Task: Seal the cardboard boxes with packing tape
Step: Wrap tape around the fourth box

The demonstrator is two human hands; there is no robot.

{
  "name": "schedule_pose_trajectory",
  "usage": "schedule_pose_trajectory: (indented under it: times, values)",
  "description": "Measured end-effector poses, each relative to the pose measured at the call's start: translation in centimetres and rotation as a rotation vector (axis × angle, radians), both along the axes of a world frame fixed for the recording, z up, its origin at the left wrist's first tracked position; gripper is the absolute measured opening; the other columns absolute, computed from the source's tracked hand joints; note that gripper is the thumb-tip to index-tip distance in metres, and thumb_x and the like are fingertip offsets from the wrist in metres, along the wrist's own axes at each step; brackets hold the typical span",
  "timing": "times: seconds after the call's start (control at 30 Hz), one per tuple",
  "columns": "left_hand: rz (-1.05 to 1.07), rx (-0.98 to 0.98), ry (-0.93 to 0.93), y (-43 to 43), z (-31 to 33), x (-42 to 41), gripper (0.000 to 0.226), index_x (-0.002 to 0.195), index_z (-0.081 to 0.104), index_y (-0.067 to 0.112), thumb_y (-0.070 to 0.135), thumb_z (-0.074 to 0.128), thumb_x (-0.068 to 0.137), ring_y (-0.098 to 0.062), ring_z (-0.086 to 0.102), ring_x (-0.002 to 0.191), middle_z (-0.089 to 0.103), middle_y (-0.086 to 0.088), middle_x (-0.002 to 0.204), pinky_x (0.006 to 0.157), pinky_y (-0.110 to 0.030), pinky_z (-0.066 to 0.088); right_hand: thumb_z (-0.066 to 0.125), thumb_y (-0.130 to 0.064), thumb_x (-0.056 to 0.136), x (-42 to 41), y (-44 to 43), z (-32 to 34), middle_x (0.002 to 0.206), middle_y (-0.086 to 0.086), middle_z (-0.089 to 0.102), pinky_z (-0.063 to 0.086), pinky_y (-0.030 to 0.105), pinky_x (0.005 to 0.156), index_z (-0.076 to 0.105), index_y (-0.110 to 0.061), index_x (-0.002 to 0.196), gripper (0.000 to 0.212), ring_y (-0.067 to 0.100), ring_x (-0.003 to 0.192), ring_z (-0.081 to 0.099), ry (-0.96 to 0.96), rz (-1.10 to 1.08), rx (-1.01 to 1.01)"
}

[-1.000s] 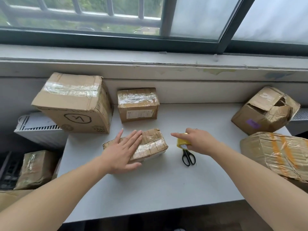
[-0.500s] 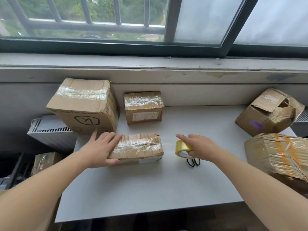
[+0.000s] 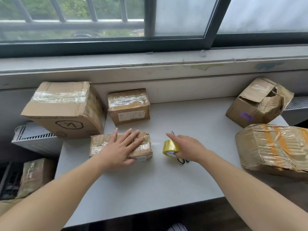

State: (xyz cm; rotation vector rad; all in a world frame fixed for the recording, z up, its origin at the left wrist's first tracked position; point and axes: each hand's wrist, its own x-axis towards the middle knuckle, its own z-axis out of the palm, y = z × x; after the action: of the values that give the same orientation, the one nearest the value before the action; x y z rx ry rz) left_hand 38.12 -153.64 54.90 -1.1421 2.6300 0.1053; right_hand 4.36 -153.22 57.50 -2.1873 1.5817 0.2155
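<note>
The small flat brown cardboard box (image 3: 100, 145) lies on the white table (image 3: 166, 189) directly under the left hand (image 3: 121, 150). Its long axis runs left to right across the person's front, roughly parallel to the window sill. The left hand rests flat on its top with the fingers straight and spread, pressing rather than gripping. The top already shines with clear tape.

The right hand (image 3: 188, 147) grips the yellow roll of packing tape (image 3: 171, 147), with the index finger stretched over the top and the other fingers curled at the core. The roll stands on edge just beside the box's right short end, apart from it by a narrow strip of table. A faint sheen in that gap may be a strand of tape; I cannot tell.

So the roll sits in line with the box's long axis, at the end nearer the right hand. Any further strip would most naturally run leftward along that axis while the left hand holds the box down.

The black-handled scissors (image 3: 182, 161) lie under the right hand, mostly hidden. The torn brown cardboard box (image 3: 250, 110) at the far right, with its flaps gaping (probably the next job), stands well apart on the right hand's side.
</note>
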Motion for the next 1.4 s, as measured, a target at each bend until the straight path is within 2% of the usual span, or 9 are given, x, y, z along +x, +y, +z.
schedule_pose_trajectory:
  times: [0.13, 0.33, 0.57, 0.63, 0.7, 0.8, 1.03, 1.17, 1.4]
  values:
    - [0.054, 0.007, -0.037, -2.0, 1.5, 0.3, 0.087, 0.159, -0.018, 0.044, 0.067, 0.038, 0.097, -0.028, -0.005, 0.158, -0.021, 0.013, 0.167, 0.118, -0.071, 0.001, 0.063, -0.056, 0.091, 0.6, 0.6, -0.3, 0.133, 0.000, 0.059, 0.049, 0.036, 0.089, 0.016, -0.040, 0.161, 0.086, 0.027, 0.118, 0.058, -0.082, -0.047, 0.048]
    - [0.196, -0.005, -0.027, -0.5, 3.0, -2.7, 0.095, 0.153, 0.016, 0.033, 0.038, 0.074, 0.078, -0.036, 0.026, 0.148, 0.022, -0.005, 0.159, 0.116, -0.074, 0.018, 0.076, -0.055, 0.081, 2.4, 1.5, 0.1, 0.111, 0.004, 0.062, 0.049, 0.036, 0.092, 0.005, -0.041, 0.162, 0.109, 0.029, 0.111, 0.058, -0.207, -0.100, 0.274]
    - [0.396, 0.031, 0.090, 2.1, 3.8, -6.6, 0.085, 0.154, 0.023, 0.023, 0.049, 0.063, 0.084, -0.026, 0.006, 0.150, 0.012, -0.002, 0.157, 0.120, -0.068, 0.012, 0.079, -0.058, 0.080, 2.1, 1.6, 0.2, 0.123, 0.007, 0.060, 0.047, 0.034, 0.092, 0.001, -0.034, 0.164, 0.117, 0.029, 0.120, 0.054, -0.196, -0.072, 0.383]
    - [0.456, -0.005, 0.113, 2.7, 4.0, -7.9, 0.075, 0.147, 0.033, 0.020, 0.050, 0.062, 0.084, -0.030, 0.015, 0.148, 0.021, -0.005, 0.155, 0.117, -0.071, 0.019, 0.078, -0.058, 0.080, 1.7, 0.9, 0.6, 0.107, 0.002, 0.060, 0.052, 0.032, 0.076, 0.002, -0.035, 0.163, 0.115, 0.024, 0.099, 0.059, -0.211, -0.060, 0.432]
    - [0.484, -0.120, 0.251, 3.3, 3.9, -9.4, 0.058, 0.129, 0.052, 0.014, 0.045, 0.062, 0.081, -0.034, 0.041, 0.131, 0.044, -0.009, 0.139, 0.105, -0.066, 0.040, 0.077, -0.059, 0.081, 1.2, 0.1, 0.6, 0.103, 0.004, 0.059, 0.051, 0.028, 0.061, 0.003, -0.036, 0.162, 0.112, 0.018, 0.081, 0.058, -0.230, -0.031, 0.483]
    - [0.534, -0.238, 0.555, 4.8, 4.1, -12.6, 0.033, 0.098, 0.064, 0.010, 0.036, 0.053, 0.082, -0.029, 0.060, 0.086, 0.060, -0.007, 0.101, 0.073, -0.042, 0.053, 0.076, -0.065, 0.080, 0.5, -1.4, -0.2, 0.116, -0.003, 0.055, 0.046, 0.028, 0.088, 0.005, -0.031, 0.165, 0.115, 0.014, 0.104, 0.053, -0.234, 0.055, 0.509]
    - [1.448, 0.177, 0.834, 7.0, 4.3, -19.9, 0.031, 0.070, 0.048, 0.022, 0.034, 0.060, 0.097, -0.022, 0.051, 0.073, 0.055, 0.006, 0.070, 0.061, -0.033, 0.035, 0.063, -0.060, 0.093, -0.4, -2.9, -0.7, 0.105, -0.005, 0.065, 0.051, 0.032, 0.090, 0.018, -0.027, 0.163, 0.089, 0.014, 0.098, 0.065, -0.295, 0.187, 0.515]
    - [1.785, 0.324, 0.903, 7.9, 3.8, -22.0, 0.032, 0.091, 0.048, 0.015, 0.043, 0.062, 0.096, -0.030, 0.060, 0.090, 0.057, -0.003, 0.087, 0.069, -0.035, 0.041, 0.044, -0.035, 0.104, -1.6, -4.7, -0.7, 0.102, 0.009, 0.073, 0.053, 0.035, 0.082, 0.063, -0.015, 0.118, 0.031, 0.029, 0.098, 0.068, -0.189, 0.106, 0.241]
    - [2.005, 0.388, 1.099, 7.6, 2.2, -24.3, 0.036, 0.111, 0.046, 0.011, 0.039, 0.063, 0.097, -0.028, 0.052, 0.096, 0.055, -0.008, 0.110, 0.079, -0.034, 0.044, 0.059, -0.040, 0.095, -4.6, -4.8, -2.7, 0.073, -0.001, 0.061, 0.046, 0.027, 0.059, 0.045, -0.019, 0.076, 0.032, 0.024, 0.079, 0.071, 0.178, 0.217, 0.261]
